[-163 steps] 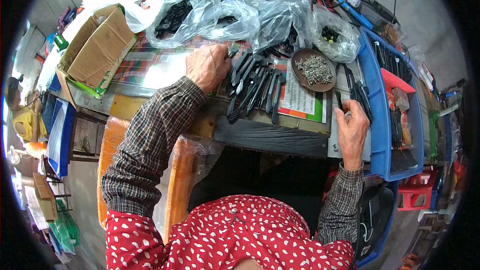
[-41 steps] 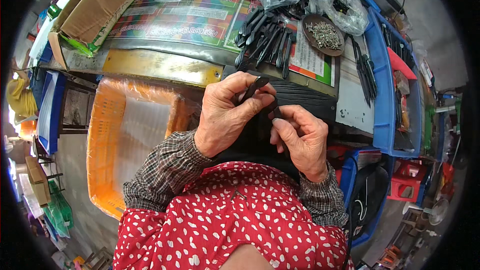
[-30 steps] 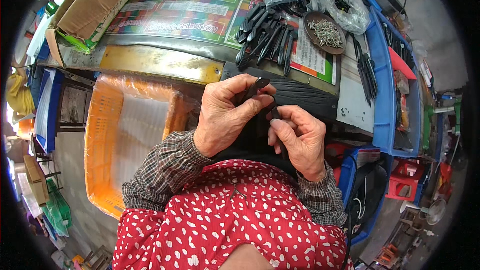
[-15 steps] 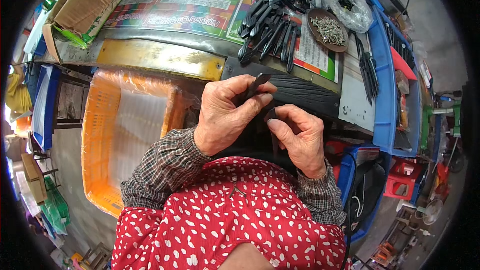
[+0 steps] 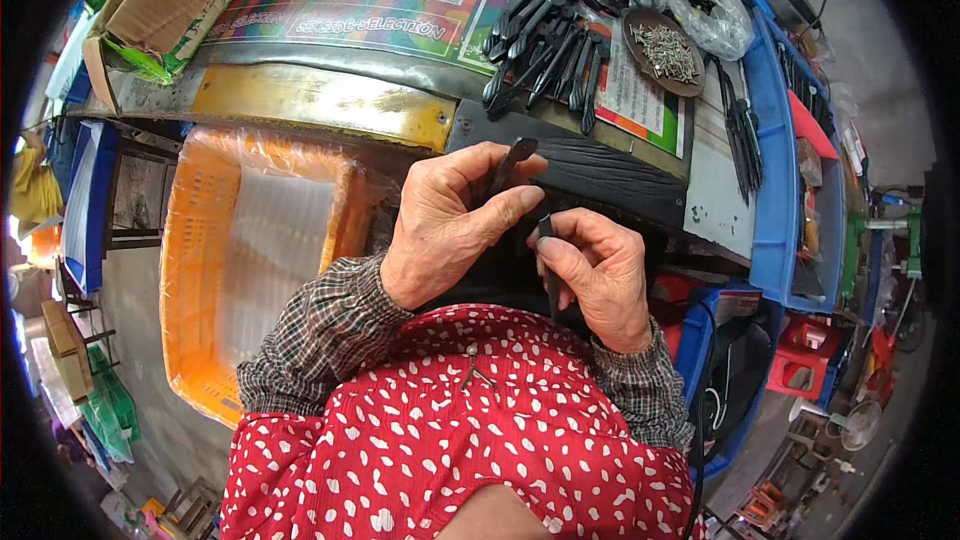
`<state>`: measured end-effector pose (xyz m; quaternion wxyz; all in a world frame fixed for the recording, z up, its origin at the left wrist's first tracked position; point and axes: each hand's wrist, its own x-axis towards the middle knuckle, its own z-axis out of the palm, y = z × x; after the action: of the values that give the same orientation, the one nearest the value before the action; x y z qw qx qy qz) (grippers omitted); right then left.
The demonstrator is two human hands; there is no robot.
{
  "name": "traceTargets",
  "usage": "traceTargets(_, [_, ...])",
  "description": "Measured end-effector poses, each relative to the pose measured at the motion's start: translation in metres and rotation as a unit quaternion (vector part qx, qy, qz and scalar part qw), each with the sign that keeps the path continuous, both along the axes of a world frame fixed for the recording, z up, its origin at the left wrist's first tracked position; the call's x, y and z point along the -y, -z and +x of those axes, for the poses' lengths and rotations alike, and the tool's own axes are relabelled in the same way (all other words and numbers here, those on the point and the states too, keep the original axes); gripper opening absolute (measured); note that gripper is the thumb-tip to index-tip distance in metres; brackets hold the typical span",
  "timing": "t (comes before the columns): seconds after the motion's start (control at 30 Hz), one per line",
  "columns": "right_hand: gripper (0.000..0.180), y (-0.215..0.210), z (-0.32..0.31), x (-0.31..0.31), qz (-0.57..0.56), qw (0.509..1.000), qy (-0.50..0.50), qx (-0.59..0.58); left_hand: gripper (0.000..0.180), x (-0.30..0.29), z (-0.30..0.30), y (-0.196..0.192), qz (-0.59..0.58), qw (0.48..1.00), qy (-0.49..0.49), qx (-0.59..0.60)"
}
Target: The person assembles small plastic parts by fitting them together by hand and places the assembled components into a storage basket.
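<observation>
My left hand [image 5: 450, 215] is closed around a slim black handle-like piece [image 5: 513, 162], its flat rounded end sticking up past the thumb and fingers. Close beside it, my right hand [image 5: 597, 265] pinches a narrow black strip [image 5: 552, 280] between thumb and fingertips. The strip's lower part hangs below the fingers against the dark lap. Whether the two black pieces touch or join is hidden by the fingers. Both hands are held in front of the bench edge, just before a black grooved block [image 5: 600, 178].
On the bench lie a pile of black handles [image 5: 548, 55], a brown dish of small metal pins [image 5: 662, 52] and loose black strips [image 5: 738, 135]. An orange plastic-lined crate [image 5: 185, 270] stands left, a cardboard box [image 5: 185, 0] beyond it. Blue bins [image 5: 770, 210] line the right.
Both hands keep their grips and stay close together. The black strip below my right fingers now shows more plainly. The bench has shifted slightly in the picture.
</observation>
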<state>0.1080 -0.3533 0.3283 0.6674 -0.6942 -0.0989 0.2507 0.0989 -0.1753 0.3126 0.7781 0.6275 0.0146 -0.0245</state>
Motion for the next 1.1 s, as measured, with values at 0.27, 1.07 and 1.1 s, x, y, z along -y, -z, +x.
traceTargets(0.27, [0.017, 0.002, 0.000, 0.001, 0.017, 1.000, 0.023, -0.004, 0.019, -0.009, -0.012, -0.006, -0.041, 0.999, -0.007, -0.034])
traceTargets(1.07, [0.040, 0.011, -0.005, -0.002, 0.044, 0.997, 0.031, 0.046, 0.012, 0.005, -0.029, 0.004, -0.040, 0.997, -0.019, -0.055])
traceTargets(1.1, [0.040, 0.012, -0.005, -0.002, 0.044, 0.998, 0.031, 0.045, 0.012, 0.006, -0.028, 0.004, -0.043, 0.998, -0.017, -0.050])
